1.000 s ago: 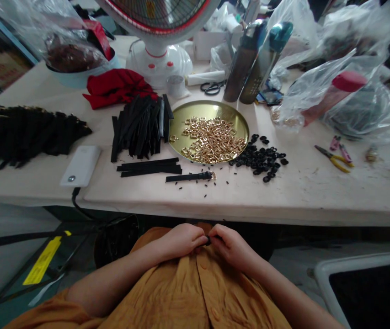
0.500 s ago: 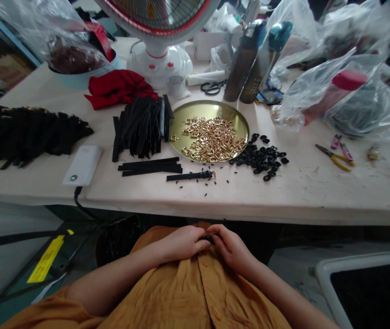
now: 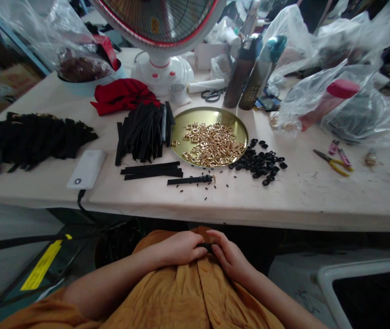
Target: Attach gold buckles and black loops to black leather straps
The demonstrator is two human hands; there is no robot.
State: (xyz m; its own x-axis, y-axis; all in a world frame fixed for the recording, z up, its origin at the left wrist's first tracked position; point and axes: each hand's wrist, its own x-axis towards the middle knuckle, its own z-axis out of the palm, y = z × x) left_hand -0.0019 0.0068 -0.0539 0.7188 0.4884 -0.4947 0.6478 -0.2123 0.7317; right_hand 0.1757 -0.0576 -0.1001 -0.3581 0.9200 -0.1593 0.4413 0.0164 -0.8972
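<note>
Close to my lap, my left hand and my right hand pinch a short black strap between them; most of it is hidden by the fingers. On the table ahead, one black strap with a gold buckle lies alone near the front. Loose black strips lie left of it, beside a larger stack of strips. Gold buckles are heaped on a round gold tray. Small black loops form a pile to the tray's right.
At the left lie many black straps and a white power bank with a cable over the edge. A fan, red cloth, bottles and plastic bags stand behind. Pliers lie at right.
The view has shifted slightly, so the table sits a little lower. My hands have parted a little, and more of the black strap shows between them.
</note>
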